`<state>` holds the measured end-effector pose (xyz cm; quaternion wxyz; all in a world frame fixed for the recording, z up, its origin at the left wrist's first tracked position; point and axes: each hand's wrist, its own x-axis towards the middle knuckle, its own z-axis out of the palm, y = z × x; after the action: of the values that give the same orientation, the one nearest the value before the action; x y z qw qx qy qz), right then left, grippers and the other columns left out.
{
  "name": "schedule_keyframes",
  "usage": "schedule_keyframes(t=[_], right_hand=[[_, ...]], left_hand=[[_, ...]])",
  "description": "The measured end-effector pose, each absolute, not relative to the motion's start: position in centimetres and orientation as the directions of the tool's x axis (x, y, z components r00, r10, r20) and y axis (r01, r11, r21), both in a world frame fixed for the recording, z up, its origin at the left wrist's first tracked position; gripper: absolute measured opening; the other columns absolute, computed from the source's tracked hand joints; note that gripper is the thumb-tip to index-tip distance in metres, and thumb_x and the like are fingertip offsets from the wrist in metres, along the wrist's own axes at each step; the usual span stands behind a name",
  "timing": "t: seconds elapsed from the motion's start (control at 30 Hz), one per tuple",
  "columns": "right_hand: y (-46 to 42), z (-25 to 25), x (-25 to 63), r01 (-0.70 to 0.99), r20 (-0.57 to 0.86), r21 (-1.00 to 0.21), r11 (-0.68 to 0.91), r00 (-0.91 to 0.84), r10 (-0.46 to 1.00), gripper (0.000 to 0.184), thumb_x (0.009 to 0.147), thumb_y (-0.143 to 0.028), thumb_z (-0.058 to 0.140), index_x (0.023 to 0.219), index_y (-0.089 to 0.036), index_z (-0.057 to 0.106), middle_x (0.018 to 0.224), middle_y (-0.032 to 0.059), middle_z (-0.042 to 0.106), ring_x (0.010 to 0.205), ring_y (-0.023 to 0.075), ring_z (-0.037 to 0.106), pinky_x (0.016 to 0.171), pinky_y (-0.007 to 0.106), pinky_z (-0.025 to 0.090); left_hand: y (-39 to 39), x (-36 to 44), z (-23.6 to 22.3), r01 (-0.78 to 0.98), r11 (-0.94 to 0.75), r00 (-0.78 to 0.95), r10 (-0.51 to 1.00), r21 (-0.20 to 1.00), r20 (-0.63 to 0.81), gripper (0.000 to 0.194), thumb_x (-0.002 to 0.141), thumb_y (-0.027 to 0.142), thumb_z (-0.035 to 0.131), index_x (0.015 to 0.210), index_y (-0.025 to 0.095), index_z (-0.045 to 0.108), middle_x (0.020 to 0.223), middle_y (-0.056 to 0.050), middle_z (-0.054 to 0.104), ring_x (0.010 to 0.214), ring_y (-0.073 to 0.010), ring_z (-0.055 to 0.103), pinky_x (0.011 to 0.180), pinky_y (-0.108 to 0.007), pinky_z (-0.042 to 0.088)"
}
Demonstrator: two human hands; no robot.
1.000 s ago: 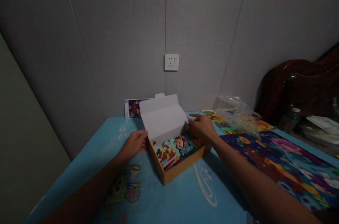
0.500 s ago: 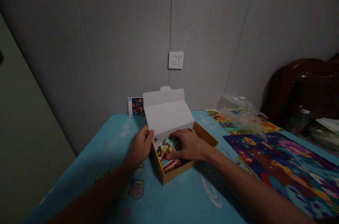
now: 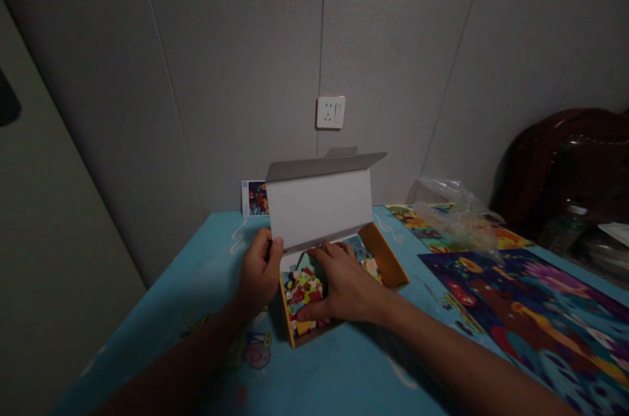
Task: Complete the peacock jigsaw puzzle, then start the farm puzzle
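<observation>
A cardboard box point(image 3: 386, 257) with yellow-brown walls and a raised white lid point(image 3: 322, 206) stands on the blue tablecloth. Colourful jigsaw puzzle pieces point(image 3: 303, 290) lie loose on its bottom. My left hand point(image 3: 260, 268) is closed on the box's left side near the lid's hinge, thumb uppermost. Inside the box, my right hand point(image 3: 346, 285) rests over the pieces, its thumb spread away from the curved fingers. Its palm hides the middle of the heap. Whether a piece sits under the palm cannot be seen.
A picture card point(image 3: 256, 198) leans at the wall behind the box. To the right lie a dark sea-scene poster point(image 3: 515, 311), another colourful sheet point(image 3: 417, 226) and a crumpled clear plastic bag point(image 3: 459, 216). A plastic bottle point(image 3: 565, 226) stands near the dark brown chair point(image 3: 565, 154).
The lid has tipped more upright, its front flap now folded forward. My right hand has shifted slightly left and nearer, and more pieces show, some right of the hand. The view has turned slightly left.
</observation>
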<state>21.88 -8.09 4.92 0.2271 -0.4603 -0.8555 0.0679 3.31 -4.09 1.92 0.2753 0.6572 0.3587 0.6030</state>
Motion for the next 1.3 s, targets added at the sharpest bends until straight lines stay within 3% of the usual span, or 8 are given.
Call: schedule_keyframes(t=[0.4,0.57,0.77,1.3], right_hand=[[-8.63,5.43,21.64,0.707,0.318,-0.28,0.65,-0.57,0.757,0.078,0.057,-0.062,0.08,0.115,-0.017,0.056,0.113,0.0124,0.062,0.108,0.0318,0.053,0.1,0.046,0.031],[-8.77,5.74,21.53,0.651,0.285,-0.309,0.694,-0.633,0.72,0.066,0.063,-0.053,0.079,0.113,-0.018,0.055,0.109,0.0092,0.064,0.101,0.0278,0.056,0.094,0.041,0.035],[-8.83,5.81,21.56,0.657,0.258,-0.322,0.681,-0.632,0.731,0.064,0.062,-0.054,0.078,0.111,-0.019,0.055,0.108,0.0092,0.063,0.099,0.0281,0.055,0.09,0.04,0.038],[-8.96,5.81,21.69,0.697,0.206,-0.304,0.65,-0.618,0.759,0.068,0.063,-0.061,0.074,0.112,-0.018,0.055,0.105,0.0106,0.063,0.094,0.0291,0.055,0.082,0.039,0.041]], left_hand=[[-4.35,3.37,1.94,0.144,-0.594,0.007,0.801,0.792,0.599,0.021,0.092,0.039,0.047,0.08,0.021,0.047,0.07,0.001,0.053,0.065,-0.0153,0.051,0.061,-0.026,0.04],[-4.35,3.41,1.98,0.14,-0.592,0.0,0.801,0.793,0.598,0.022,0.091,0.038,0.049,0.077,0.021,0.047,0.065,0.003,0.048,0.059,-0.0136,0.045,0.056,-0.025,0.036],[-4.42,3.44,1.92,0.163,-0.608,0.016,0.789,0.777,0.614,0.023,0.092,0.036,0.047,0.076,0.021,0.045,0.065,0.004,0.042,0.06,-0.013,0.043,0.057,-0.024,0.035],[-4.56,3.63,2.16,0.131,-0.587,0.039,0.808,0.799,0.588,0.023,0.092,0.039,0.046,0.077,0.021,0.045,0.066,0.003,0.046,0.062,-0.014,0.047,0.058,-0.025,0.038]])
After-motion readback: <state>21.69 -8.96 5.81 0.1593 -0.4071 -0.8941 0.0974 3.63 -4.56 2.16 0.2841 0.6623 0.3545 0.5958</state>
